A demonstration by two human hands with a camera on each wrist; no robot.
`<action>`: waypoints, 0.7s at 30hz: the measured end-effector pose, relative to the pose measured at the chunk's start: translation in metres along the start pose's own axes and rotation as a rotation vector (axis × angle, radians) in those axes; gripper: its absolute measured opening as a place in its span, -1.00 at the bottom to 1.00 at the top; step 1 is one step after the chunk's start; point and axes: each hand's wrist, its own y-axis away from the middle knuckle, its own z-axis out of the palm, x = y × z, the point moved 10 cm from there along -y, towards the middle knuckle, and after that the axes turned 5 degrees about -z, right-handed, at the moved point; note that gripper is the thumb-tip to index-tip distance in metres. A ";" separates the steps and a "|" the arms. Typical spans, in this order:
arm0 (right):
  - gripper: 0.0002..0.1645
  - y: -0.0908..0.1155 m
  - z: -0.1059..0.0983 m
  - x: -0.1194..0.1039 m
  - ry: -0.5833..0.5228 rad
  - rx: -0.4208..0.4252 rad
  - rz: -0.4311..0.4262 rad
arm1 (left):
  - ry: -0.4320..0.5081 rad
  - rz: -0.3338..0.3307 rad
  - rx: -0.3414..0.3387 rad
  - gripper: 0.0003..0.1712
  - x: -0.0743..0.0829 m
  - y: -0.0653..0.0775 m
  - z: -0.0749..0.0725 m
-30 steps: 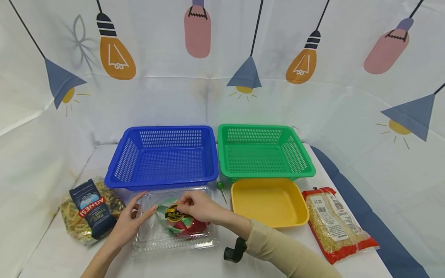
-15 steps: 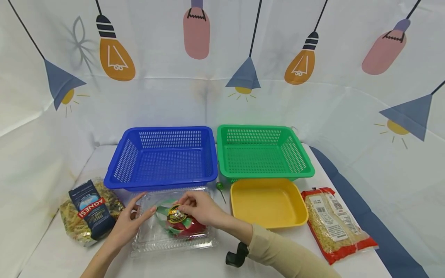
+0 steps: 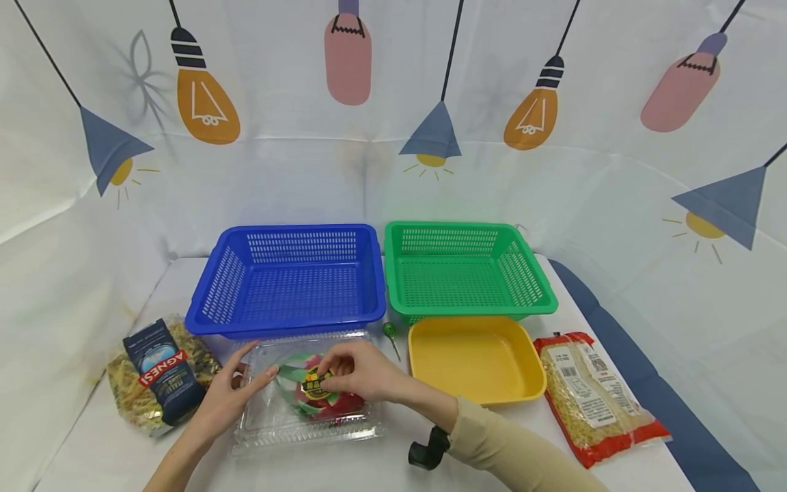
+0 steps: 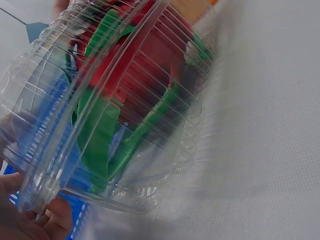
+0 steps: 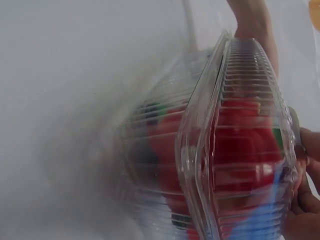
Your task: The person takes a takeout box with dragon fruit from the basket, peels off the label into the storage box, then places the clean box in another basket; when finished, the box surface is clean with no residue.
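Observation:
A clear plastic clamshell box [image 3: 258, 417] lies closed on the white table, with a red and green fruit like a dragon fruit [image 3: 341, 408] inside. Its ridged sides fill much of both wrist views. On the lid is a round black and gold sticker [image 3: 315, 388]. My right hand [image 3: 363, 372] pinches the sticker's upper right edge between thumb and forefinger; the fingertips also show beside the lid in the right wrist view. At the box's left side, my left hand [image 3: 227, 396] holds it, thumb over the lid and fingers at the rim; some fingers are hidden.
Behind the box stand a blue basket [image 3: 285, 326] and a green basket [image 3: 473, 309]. A yellow tray [image 3: 479, 369] and a small green round thing on a stem [image 3: 390, 331] lie to the right. Pasta bags flank both sides: AGNESI [image 3: 162, 372] left, red-edged [image 3: 590, 396] right.
My right hand has shifted slightly to the right, and the sticker has moved a little right and down, showing its face flatter over the lid. The left hand and box have stayed in place.

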 end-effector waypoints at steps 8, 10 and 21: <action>-0.76 0.005 -0.013 0.009 -0.086 0.032 0.039 | 0.011 0.005 -0.011 -0.10 0.001 0.000 0.000; -0.75 0.007 -0.017 0.011 -0.099 0.039 0.056 | 0.009 0.005 -0.012 -0.10 0.001 0.000 0.000; -0.72 0.017 -0.040 0.021 -0.179 0.012 0.093 | 0.025 -0.008 -0.019 -0.10 0.000 0.001 -0.001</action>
